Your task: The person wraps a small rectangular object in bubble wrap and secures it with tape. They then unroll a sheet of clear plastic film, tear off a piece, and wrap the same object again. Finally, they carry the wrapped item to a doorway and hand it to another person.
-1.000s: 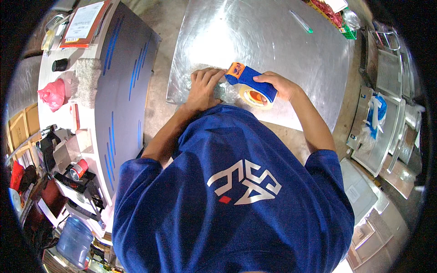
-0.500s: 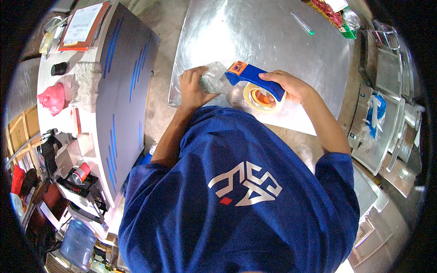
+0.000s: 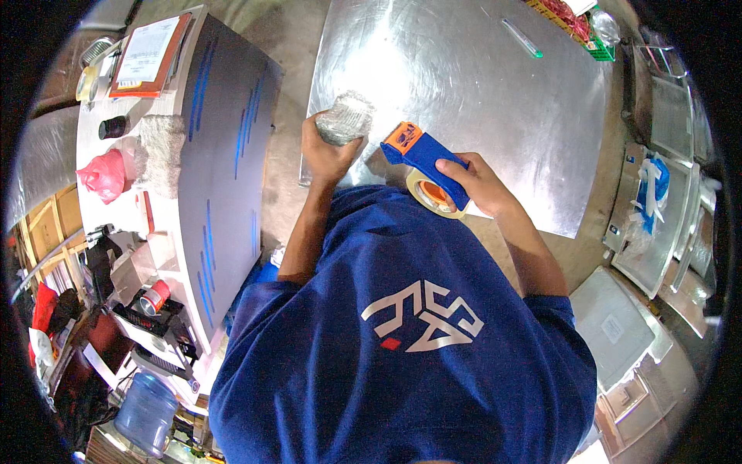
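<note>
Left hand [image 3: 328,151] partly closed, fingers and thumb spread about a rounded, crinkled clear-plastic bundle [image 3: 345,116]; film glossy and creased, contents not distinguishable. Right hand [image 3: 481,185] closed around the body of a tape dispenser [image 3: 433,168], thumb laid along its upper face. Dispenser: smooth blue body, roughly straight, with an orange plate at the front end pointing up and left toward the bundle; the two are near but apart. Tape roll [image 3: 418,188] mounted beneath, pale yellowish ring around an orange core. Both objects sit over the near edge of the counter [image 3: 479,100], a flat metal sheet, dull grey with swirled scuffs and a strong glare patch; contact of the bundle with it cannot be told. Toward the far right of the sheet: slim clear pen [image 3: 522,39] with a green end, lying obliquely; beyond it, green lattice basket [image 3: 602,49] at the corner. At left, a white-topped cabinet with a grey, blue-streaked side panel [image 3: 224,170] carries a crumpled pink plastic bag [image 3: 103,175], a short black cylinder [image 3: 114,127] and a rough-textured whitish wrap [image 3: 161,158].
</note>
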`<state>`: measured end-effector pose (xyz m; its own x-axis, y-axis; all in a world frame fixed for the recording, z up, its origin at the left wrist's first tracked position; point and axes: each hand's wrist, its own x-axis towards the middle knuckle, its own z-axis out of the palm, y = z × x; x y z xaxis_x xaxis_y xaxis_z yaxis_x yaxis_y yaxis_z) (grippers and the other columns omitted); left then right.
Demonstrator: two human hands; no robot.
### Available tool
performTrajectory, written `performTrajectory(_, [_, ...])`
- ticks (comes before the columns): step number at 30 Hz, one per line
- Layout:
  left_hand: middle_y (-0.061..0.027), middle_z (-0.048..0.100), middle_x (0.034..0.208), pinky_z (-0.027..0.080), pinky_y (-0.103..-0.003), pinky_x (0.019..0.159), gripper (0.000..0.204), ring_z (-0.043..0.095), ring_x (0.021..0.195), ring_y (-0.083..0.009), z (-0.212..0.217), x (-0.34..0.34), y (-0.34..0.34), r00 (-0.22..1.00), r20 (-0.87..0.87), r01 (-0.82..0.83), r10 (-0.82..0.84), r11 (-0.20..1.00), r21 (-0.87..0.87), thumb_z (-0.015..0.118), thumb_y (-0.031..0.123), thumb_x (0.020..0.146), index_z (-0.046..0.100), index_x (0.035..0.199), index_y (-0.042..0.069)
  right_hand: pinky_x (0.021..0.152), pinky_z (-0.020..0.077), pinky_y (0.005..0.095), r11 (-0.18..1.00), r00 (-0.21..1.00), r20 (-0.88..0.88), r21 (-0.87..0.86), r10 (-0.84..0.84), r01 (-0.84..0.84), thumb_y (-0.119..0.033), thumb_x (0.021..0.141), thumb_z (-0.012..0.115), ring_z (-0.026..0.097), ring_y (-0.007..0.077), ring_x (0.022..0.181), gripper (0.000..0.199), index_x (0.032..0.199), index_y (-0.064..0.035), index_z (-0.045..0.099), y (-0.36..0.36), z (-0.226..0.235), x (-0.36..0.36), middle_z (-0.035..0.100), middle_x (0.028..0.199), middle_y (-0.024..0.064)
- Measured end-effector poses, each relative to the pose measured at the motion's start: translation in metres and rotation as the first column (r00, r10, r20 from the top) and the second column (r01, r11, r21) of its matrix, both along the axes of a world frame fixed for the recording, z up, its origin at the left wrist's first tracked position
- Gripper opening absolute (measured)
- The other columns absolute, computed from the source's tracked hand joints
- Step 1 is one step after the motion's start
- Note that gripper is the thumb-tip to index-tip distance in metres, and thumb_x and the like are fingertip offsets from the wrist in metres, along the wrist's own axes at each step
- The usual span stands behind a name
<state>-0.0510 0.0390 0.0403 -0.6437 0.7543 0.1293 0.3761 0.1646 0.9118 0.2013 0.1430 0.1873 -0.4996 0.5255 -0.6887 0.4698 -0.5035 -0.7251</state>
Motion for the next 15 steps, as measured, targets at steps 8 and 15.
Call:
performTrajectory(8, [-0.0262, 0.054, 0.131, 0.042, -0.049, 0.106, 0.088, 0.052, 0.124, -0.0421, 0.023, 0.005, 0.002, 0.952, -0.289, 0.108, -0.102, 0.994, 0.007, 0.088, 0.026, 0.063, 0.045, 0.134, -0.001, 0.055, 0.0525, 0.0243, 0.997, 0.999, 0.033, -0.083, 0.006, -0.003, -0.042, 0.089, 0.076, 0.066, 0.014, 0.067, 0.061, 0.114, 0.0117, 0.062, 0.018, 0.011, 0.005, 0.068, 0.085, 0.0131])
performTrajectory(15, [-0.0233, 0.051, 0.137, 0.033, -0.054, 0.113, 0.075, 0.041, 0.137, -0.0449, 0.023, 0.02, 0.015, 0.938, -0.322, 0.161, -0.131, 0.985, 0.069, 0.088, 0.026, 0.065, 0.05, 0.125, 0.003, 0.062, 0.0546, 0.0255, 0.98, 0.994, 0.1, -0.2, 0.034, -0.013, -0.044, 0.086, 0.078, 0.068, 0.0173, 0.081, 0.077, 0.127, 0.0144, 0.048, 0.035, 0.047, 0.001, 0.065, 0.1, 0.0195])
